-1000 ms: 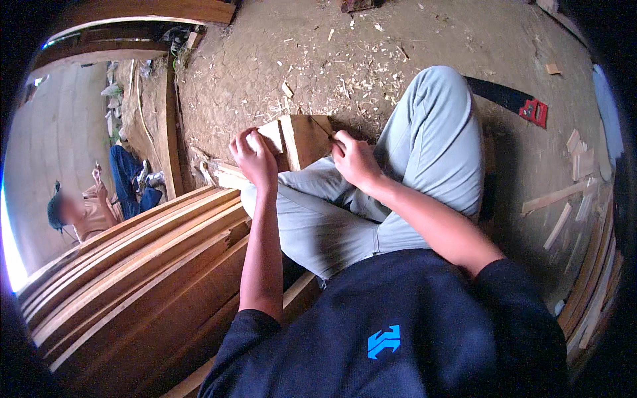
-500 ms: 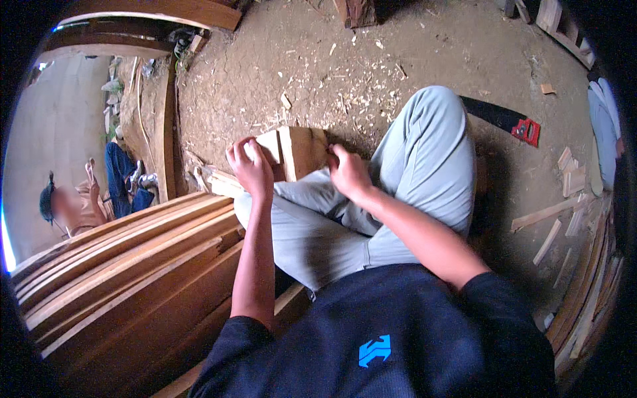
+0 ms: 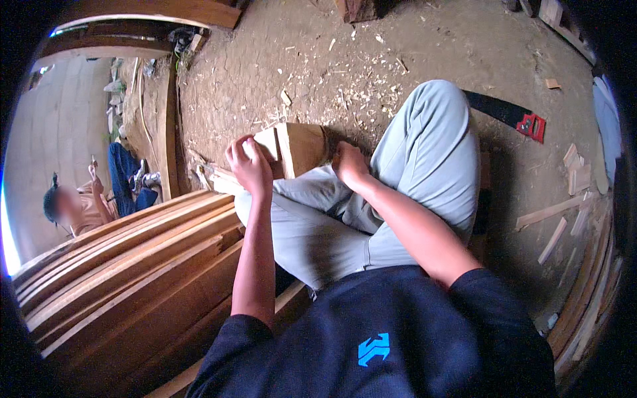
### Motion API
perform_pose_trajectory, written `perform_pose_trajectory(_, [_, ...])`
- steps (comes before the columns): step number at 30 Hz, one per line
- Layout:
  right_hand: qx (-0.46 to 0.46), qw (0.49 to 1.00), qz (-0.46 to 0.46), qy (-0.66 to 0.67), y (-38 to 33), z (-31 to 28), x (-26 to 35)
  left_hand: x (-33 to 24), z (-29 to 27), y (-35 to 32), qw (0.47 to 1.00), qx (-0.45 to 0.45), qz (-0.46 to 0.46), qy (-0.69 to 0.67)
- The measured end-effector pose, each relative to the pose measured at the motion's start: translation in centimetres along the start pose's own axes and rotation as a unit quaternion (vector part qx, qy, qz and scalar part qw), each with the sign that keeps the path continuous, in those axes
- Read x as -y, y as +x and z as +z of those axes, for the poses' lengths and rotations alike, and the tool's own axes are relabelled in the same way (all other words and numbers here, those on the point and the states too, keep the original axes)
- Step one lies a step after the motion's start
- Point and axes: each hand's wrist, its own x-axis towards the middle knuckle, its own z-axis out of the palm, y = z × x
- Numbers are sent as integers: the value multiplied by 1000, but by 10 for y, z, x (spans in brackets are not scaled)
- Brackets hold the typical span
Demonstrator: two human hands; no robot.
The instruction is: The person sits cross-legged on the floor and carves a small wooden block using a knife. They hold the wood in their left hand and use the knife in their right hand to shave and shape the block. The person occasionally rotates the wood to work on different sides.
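My left hand is closed on the left part of a pale wooden block, which has a dark slot or gap between a small left piece and the larger right part. The block sits in front of my crossed legs, beyond my shin. My right hand is curled just right of the block, with a small gap between them. Its fingertips are turned away, so anything in them is hidden.
Long stacked planks lie at my left, with a seated person beyond them. A handsaw with a red handle lies on the ground past my right knee. Wood shavings scatter ahead; offcuts lie at the right.
My right hand has drawn slightly right, off the block's right edge, and its fingers have curled in. My left hand and the block stay nearly in place.
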Motion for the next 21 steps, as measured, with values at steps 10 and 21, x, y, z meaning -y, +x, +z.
perform_pose_trajectory(10, [-65,995,-59,36,-5,36,-19,2,1,-5,1000,1,-26,-14])
perform_pose_trajectory(21, [55,997,35,-46,4,9,-20,16,-6,-6,999,3,-36,4])
